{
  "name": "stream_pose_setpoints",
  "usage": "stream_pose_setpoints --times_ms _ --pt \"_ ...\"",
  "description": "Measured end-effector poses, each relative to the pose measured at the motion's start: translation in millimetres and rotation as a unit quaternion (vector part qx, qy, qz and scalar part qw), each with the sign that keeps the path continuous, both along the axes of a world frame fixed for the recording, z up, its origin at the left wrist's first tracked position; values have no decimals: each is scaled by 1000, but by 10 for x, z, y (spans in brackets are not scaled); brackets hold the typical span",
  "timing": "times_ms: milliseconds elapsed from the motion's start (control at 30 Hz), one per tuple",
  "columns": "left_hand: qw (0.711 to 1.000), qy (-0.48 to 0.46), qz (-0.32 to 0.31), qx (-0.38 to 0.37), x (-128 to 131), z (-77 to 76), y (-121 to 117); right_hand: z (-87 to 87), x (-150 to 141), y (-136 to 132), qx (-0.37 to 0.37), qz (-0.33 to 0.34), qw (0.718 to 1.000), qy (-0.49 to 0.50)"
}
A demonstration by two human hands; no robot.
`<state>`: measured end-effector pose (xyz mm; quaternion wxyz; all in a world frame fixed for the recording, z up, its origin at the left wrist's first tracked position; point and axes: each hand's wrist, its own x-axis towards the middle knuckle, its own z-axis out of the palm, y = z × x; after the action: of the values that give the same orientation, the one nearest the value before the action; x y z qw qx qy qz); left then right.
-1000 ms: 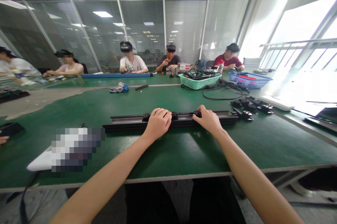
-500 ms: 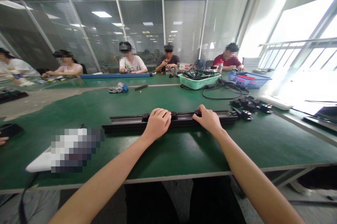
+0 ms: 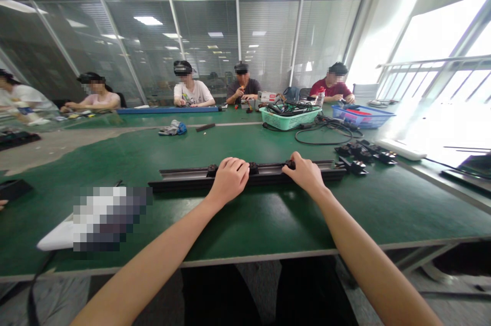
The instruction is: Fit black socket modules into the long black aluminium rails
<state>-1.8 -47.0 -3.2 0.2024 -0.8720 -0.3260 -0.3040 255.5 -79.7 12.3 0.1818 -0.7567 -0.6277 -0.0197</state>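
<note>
A long dark track rail (image 3: pixel 180 183) with a grey inner channel lies lengthwise in front of me on the green table. Small black blocks sit in its channel, one (image 3: pixel 212 169) to the left of my left hand and another (image 3: pixel 253 168) just right of it. My left hand (image 3: pixel 230 179) is closed over the middle of the rail, its fingers curled across the top; what lies under the palm is hidden. Farther right, my right hand (image 3: pixel 305 173) pinches another small black block (image 3: pixel 290 164) at the channel between thumb and fingers.
Several loose black blocks with metal parts (image 3: pixel 358 166) lie right of the rail. Behind are a green basket of cables (image 3: pixel 291 120), a blue basket (image 3: pixel 364 119) and a crumpled cloth (image 3: pixel 173 128). A white device (image 3: pixel 57 236) lies front left. Several people sit across the table.
My right hand and the black block it pinches have shifted very slightly to the right along the rail. My left hand stays in place.
</note>
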Motion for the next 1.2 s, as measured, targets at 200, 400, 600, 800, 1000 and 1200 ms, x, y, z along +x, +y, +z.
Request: stream_pose_setpoints --times_ms 200,400,600,800,1000,1200 --pt "1000 4 4 1 -2 0 4 0 26 0 -2 9 1000 11" --pt "1000 7 8 5 -1 0 2 -7 39 2 -14 8 1000 0" --pt "1000 6 8 2 8 -2 7 -26 48 8 -8 2 1000 -7" --pt "1000 3 4 1 6 5 7 -28 56 25 -8 -6 1000 -3" --pt "1000 0 4 0 13 14 -3 -23 63 26 -12 -16 1000 -6" --pt "1000 5 3 -1 13 20 -10 1 48 15 -20 -20 1000 -11"
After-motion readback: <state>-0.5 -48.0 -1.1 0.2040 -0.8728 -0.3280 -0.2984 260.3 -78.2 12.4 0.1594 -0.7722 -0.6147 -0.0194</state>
